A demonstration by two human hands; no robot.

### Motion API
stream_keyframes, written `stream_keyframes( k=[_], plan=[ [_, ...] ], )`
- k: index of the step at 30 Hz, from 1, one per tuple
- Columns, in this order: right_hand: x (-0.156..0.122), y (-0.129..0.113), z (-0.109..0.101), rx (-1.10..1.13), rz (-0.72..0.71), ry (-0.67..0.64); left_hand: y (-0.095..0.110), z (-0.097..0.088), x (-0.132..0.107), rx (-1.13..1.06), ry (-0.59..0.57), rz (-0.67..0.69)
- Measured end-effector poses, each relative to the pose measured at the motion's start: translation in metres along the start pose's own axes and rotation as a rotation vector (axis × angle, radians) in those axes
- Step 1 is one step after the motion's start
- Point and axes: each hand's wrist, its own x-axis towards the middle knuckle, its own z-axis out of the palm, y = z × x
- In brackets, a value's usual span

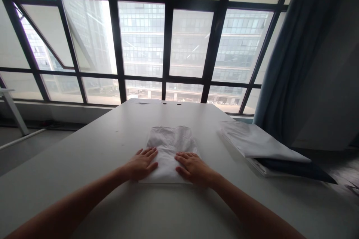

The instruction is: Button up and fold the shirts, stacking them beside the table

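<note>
A white folded cloth, perhaps a garment, lies on the white table in front of me. Its far half looks slightly wrinkled and greyish, while the near edge is straight. My left hand rests flat on the left side of the cloth, fingers stretched out. On the right side, my right hand presses down the same way, palm low and fingers extended. Neither hand grips anything. Parts of the cloth's side edges are hidden under the hands.
To the right, a stack of folded white cloth with a dark navy piece sits by the table's edge. Large black-framed windows stand beyond the table. A blue-grey curtain hangs at the right. A white table leg shows at far left.
</note>
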Motion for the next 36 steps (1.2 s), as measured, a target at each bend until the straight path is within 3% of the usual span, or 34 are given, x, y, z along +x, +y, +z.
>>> stream_keyframes(
  k=[3,6,9,12,15,18,22,27,32,36],
  plan=[
    [-0.002,0.000,-0.011,-0.023,-0.041,0.068,0.010,-0.012,-0.011,-0.027,0.071,0.114],
    [-0.005,0.003,-0.017,0.047,-0.023,0.017,0.022,-0.020,-0.021,-0.147,0.079,0.294],
    [-0.008,0.006,-0.013,0.123,-0.015,-0.033,0.032,-0.016,-0.024,-0.265,0.066,0.445],
    [-0.007,0.008,-0.004,0.108,-0.021,0.114,0.036,-0.002,-0.018,-0.236,0.169,0.500],
    [-0.002,0.009,0.004,0.086,-0.066,0.207,0.029,0.010,-0.006,-0.144,0.228,0.476],
    [0.004,0.014,0.011,0.059,-0.041,0.103,0.012,0.018,0.007,-0.091,0.169,0.375],
    [0.012,0.031,0.012,-0.007,0.153,-0.038,-0.017,0.021,0.019,-0.070,0.115,0.182],
    [0.015,0.053,0.008,-0.098,0.419,-0.071,-0.033,0.017,0.022,-0.060,0.044,-0.006],
    [0.010,0.055,0.001,-0.097,0.413,-0.074,-0.029,0.012,0.019,-0.057,0.068,-0.010],
    [0.002,0.051,-0.015,-0.077,0.356,-0.111,-0.032,0.006,0.016,-0.098,0.158,0.082]
  ],
)
